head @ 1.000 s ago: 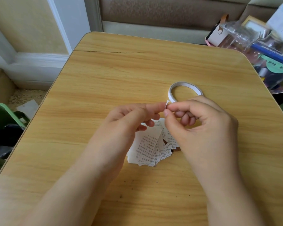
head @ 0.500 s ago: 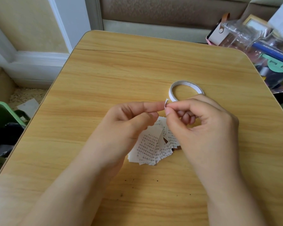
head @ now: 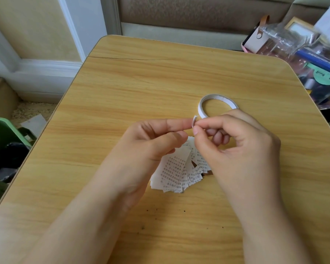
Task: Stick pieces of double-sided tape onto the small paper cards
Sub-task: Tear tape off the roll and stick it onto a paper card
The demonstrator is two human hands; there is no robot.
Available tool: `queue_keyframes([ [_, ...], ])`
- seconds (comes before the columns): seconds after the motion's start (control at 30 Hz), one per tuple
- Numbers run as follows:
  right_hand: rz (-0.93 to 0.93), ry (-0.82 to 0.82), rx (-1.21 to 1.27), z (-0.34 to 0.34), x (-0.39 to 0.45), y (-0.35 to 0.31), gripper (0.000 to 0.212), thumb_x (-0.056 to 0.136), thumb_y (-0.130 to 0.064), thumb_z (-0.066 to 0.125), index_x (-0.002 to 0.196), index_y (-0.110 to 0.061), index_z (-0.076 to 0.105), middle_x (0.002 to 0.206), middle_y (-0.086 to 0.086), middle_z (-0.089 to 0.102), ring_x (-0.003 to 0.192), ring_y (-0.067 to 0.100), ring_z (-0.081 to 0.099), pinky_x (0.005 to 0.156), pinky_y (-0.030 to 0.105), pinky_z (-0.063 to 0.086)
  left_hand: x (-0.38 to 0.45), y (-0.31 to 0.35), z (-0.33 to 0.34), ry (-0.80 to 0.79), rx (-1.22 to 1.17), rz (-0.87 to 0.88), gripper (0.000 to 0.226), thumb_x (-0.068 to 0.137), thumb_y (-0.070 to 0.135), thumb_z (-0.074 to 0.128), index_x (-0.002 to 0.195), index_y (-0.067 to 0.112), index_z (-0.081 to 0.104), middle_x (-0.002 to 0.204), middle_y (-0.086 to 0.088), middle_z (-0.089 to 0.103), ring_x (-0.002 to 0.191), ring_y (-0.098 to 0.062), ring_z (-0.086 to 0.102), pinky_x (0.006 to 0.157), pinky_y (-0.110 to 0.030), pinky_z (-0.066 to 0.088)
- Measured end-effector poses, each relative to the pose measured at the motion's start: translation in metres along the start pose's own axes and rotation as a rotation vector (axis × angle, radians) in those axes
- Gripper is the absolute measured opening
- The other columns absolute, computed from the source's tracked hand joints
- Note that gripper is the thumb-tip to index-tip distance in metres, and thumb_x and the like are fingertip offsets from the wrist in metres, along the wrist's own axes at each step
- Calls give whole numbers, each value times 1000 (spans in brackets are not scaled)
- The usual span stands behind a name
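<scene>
White tape scrap (head: 194, 120) sits pinched between my left hand (head: 152, 141) and right hand (head: 238, 149), above the paper cards (head: 176, 172) on the bench (head: 141, 82).

A single view is given, taken from a wide-angle camera worn on the head. The scene is looked at forward and steeply downward, from close above the wooden surface (head: 160, 82), whose far edge is seen near the top of the frame. Both forearms are seen entering from the bottom edge. Straight lines are bent toward the borders. Wall and floor are caught at the left, clutter at the right.
</scene>
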State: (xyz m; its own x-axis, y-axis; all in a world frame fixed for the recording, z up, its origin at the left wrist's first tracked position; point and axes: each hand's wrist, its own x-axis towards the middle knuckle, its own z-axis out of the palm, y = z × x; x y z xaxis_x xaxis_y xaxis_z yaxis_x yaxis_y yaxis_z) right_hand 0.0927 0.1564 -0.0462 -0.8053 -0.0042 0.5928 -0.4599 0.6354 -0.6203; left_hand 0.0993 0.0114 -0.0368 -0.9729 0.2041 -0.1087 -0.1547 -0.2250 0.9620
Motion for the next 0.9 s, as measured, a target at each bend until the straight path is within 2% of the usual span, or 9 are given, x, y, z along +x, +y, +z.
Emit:
queue_keyframes([
  [0.13, -22, 16, -30, 0, -1, 0, 4, 77, -9, 73, 76, -13, 73, 69, -1, 59, 60, 9, 47, 60, 13, 40, 1, -1, -1, -11, 0, 3, 25, 74, 14, 62, 88, 27, 78, 70, 16, 68, 67, 5, 56, 79, -27, 37],
  [0.23, -49, 29, -69, 0, -1, 0, 3, 77, -10, 73, 76, -12, 73, 70, -2, 59, 62, 6, 46, 60, 11, 39, 0, -2, -1, -40, -22, 13, 21, 77, 6, 66, 91, 17, 77, 75, 11, 72, 70, 5, 61, 73, -15, 45],
  [0.37, -80, 40, -134, 1, -1, 1, 3, 79, -12, 71, 76, -12, 73, 71, -1, 61, 61, 9, 47, 58, 14, 40, -1, -3, 1, -35, 7, 14, 25, 80, 5, 60, 99, 15, 73, 90, 4, 75, 83, 4, 64, 73, -7, 44],
  [0.47, -103, 42, -155, 0, -1, 2, 5, 80, -12, 71, 78, -10, 74, 72, 1, 62, 61, 10, 47, 57, 18, 42, 0, -4, 0, -34, 82, 13, 23, 83, 8, 67, 101, 19, 74, 93, 3, 75, 87, 1, 63, 72, -5, 42],
  [0.53, -130, 41, -184, 0, -2, 3, 4, 80, -11, 71, 79, -9, 74, 73, 1, 62, 61, 10, 47, 57, 24, 44, 0, -5, 0, -8, 148, 18, 29, 75, 18, 66, 101, 28, 75, 87, 7, 70, 82, -7, 57, 69, -8, 41],
  [0.63, -145, 58, -228, 2, -3, 3, 3, 79, -10, 72, 79, -8, 73, 73, 2, 63, 61, 10, 51, 57, 28, 46, 0, -7, 2, 27, 219, 35, 34, 72, 23, 61, 101, 33, 74, 82, 7, 64, 78, -18, 52, 70, -20, 40],
  [0.73, -112, 62, -209, 4, -4, 1, 1, 75, -10, 72, 76, -9, 72, 72, 0, 61, 63, 6, 49, 57, 26, 46, 0, -7, 3, 24, 233, 35, 32, 75, 23, 60, 104, 28, 74, 92, 0, 72, 85, -26, 61, 83, -34, 47],
  [0.8, -97, 57, -182, 4, -4, 0, 1, 75, -9, 71, 74, -10, 72, 71, -1, 59, 63, 6, 46, 56, 22, 44, 1, -7, 2, 30, 231, 23, 31, 77, 24, 60, 105, 25, 73, 96, 2, 74, 99, -22, 66, 96, -37, 47],
  [0.9, -88, 49, -175, 3, -3, -1, 5, 76, -9, 70, 72, -12, 71, 67, -3, 54, 59, 12, 43, 56, 16, 40, 1, -6, 0, 54, 196, 18, 27, 76, 23, 61, 99, 27, 76, 99, 0, 74, 104, -17, 65, 100, -34, 45],
])
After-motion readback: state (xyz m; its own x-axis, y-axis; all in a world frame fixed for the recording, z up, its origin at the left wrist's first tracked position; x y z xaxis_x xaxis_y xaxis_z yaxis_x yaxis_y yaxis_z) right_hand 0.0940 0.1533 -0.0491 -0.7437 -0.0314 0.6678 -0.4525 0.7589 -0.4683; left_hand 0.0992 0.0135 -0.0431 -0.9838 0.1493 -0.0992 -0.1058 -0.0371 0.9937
